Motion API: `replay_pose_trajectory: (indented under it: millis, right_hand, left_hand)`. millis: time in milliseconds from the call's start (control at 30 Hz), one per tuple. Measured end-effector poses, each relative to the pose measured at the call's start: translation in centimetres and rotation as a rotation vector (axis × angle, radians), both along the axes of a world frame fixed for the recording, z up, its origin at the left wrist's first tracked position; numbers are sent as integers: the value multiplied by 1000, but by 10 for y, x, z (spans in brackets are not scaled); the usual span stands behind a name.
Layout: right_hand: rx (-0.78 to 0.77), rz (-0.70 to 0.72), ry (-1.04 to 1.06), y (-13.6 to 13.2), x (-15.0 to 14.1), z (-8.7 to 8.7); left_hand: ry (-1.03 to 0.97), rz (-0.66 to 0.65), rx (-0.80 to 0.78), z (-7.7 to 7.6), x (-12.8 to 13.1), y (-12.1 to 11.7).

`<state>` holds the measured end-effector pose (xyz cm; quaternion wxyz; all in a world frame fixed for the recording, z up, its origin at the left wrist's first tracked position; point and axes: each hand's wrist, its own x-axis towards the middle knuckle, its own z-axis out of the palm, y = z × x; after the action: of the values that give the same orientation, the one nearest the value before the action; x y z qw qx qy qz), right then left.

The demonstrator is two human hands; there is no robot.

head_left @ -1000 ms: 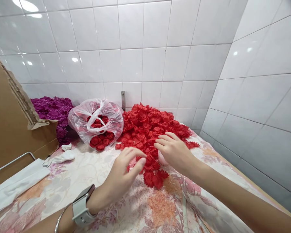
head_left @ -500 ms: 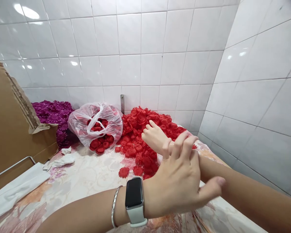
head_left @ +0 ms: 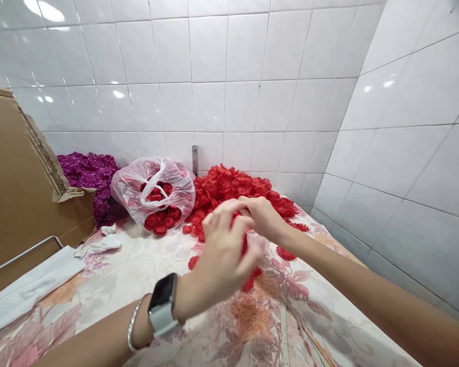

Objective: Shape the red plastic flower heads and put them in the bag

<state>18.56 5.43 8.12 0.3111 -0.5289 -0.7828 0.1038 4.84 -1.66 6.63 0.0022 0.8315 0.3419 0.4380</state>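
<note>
In the head view my left hand [head_left: 224,244], with a watch [head_left: 163,295] and a silver bangle [head_left: 134,323] at its wrist, is raised before a heap of red artificial flower heads [head_left: 229,183]. Its fingers are curved, with the thumb apart, and motion blurs them. My right hand [head_left: 262,211] meets it from the right, at the left fingertips. The right fingers are mostly hidden, so I cannot see whether they hold anything. Red shows between the left thumb and fingers; whether it is a held flower or the heap behind is unclear.
A clear plastic bag [head_left: 128,191] of red flower heads stands left of the heap. Purple flowers [head_left: 86,171] lie beyond it, beside a cardboard box [head_left: 30,168]. Thin strips [head_left: 309,339] lie on the floral tablecloth [head_left: 137,275]. Tiled walls [head_left: 210,56] close off the back and right.
My left hand has come off my right forearm and moved left. The right hand has drawn back from over the heap, and the two hands now meet in front of it.
</note>
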Motion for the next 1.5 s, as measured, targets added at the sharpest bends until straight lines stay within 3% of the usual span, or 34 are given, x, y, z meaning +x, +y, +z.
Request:
replay_pose_trajectory:
  millis: [100,200,300,367,400,533,733,1000,1233,1500]
  right_hand:
    - [-3,-25,117,-11,9,-12]
    - [-73,20,255,-31,2,-33]
    - [-167,116,378,-54,-12,-60]
    - [-232,154,457,-66,-19,-77]
    - [-327,162,598,-69,-20,-84]
    - [-518,229,855,-74,-19,-101]
    - [-476,289,831,-72,-17,-109]
    - [-423,234,818,-73,-19,-111]
    - [-577,195,936,-72,-18,-106]
    - [-607,185,963,-74,-17,-102]
  left_hand:
    - [-126,90,-237,-14,-25,29]
    - [-155,-39,-464,-31,-38,38]
    - [-146,-182,-609,-47,-42,28]
    - [-150,-217,-659,-54,-42,19]
    - [-136,-211,-666,-57,-42,15]
    - [-46,-140,-652,-63,-43,7]
    - [-21,-115,-686,-69,-43,7]
    - [-50,-198,-702,-73,-42,9]
    - [-163,-224,-745,-68,-43,9]
    - [-152,-265,-723,-72,-44,12]
